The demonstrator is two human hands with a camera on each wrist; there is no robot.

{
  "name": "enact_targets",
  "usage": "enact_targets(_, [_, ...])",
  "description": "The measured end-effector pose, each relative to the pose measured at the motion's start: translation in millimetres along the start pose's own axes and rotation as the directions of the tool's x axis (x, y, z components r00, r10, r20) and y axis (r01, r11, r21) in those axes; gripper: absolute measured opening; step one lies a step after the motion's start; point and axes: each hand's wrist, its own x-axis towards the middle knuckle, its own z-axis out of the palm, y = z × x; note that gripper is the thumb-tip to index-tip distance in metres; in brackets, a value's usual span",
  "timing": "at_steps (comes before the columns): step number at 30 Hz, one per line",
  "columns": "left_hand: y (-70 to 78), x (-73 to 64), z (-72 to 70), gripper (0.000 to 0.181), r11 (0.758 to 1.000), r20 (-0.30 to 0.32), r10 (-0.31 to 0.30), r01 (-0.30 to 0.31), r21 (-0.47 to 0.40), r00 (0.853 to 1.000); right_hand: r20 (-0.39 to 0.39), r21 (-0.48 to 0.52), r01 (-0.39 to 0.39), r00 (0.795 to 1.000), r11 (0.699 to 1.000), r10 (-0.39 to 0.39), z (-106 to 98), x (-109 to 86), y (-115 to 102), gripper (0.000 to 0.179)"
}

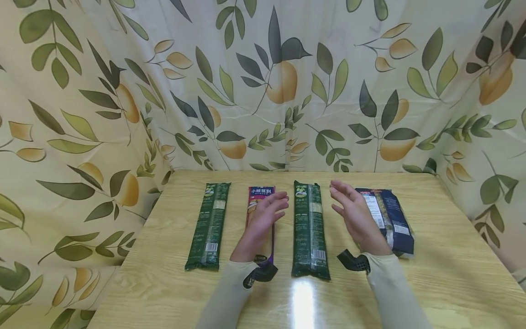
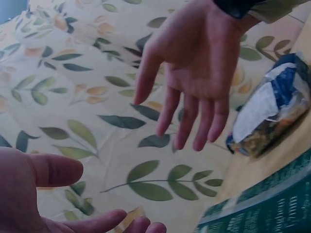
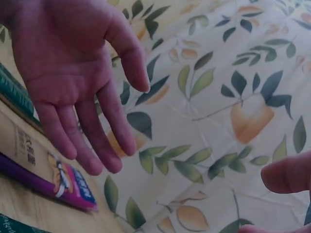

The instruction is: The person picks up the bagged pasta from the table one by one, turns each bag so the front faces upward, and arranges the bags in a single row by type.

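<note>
My left hand [image 1: 265, 221] hovers over the purple and pink packet [image 1: 254, 201], hiding much of it. My right hand [image 1: 357, 217] is held up between the middle green spaghetti packet [image 1: 309, 228] and a dark blue packet [image 1: 396, 219] with a clear side. Both palms face each other, fingers extended, and neither hand holds anything. Another green packet [image 1: 208, 226] lies to the left. In the left wrist view the blue packet [image 2: 272, 104] shows a white label. The purple packet [image 3: 53, 174] shows a barcode in the right wrist view.
All packets lie on a light wooden table [image 1: 160, 256]. A curtain [image 1: 255, 119] printed with leaves and fruit hangs behind the table and along both sides. Dark straps [image 1: 354, 261] are worn at the wrists.
</note>
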Motion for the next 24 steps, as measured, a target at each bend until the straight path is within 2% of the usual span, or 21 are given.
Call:
enact_targets(7, [-24.1,8.0,10.6,0.052,0.996,0.041,-0.076,0.074,0.048,0.996,0.003,-0.026,-0.087,0.996,0.996,0.087,-5.6,15.3,22.6,0.067])
enact_targets(14, [-35.3,12.0,17.2,0.059,0.992,0.061,-0.104,0.099,0.084,0.993,0.027,-0.017,-0.19,0.981,0.982,0.191,-8.5,27.3,42.3,0.068])
enact_targets(19, [-40.5,14.0,23.4,0.059,0.986,0.057,-0.15,0.145,0.08,0.987,0.017,-0.004,-0.259,0.966,0.966,0.259,-10.3,32.6,53.4,0.069])
enact_targets(24, [-47.6,13.9,28.0,0.058,0.976,0.058,-0.188,0.18,0.123,0.981,0.029,0.04,-0.317,0.948,0.948,0.316,-9.5,35.9,62.3,0.067])
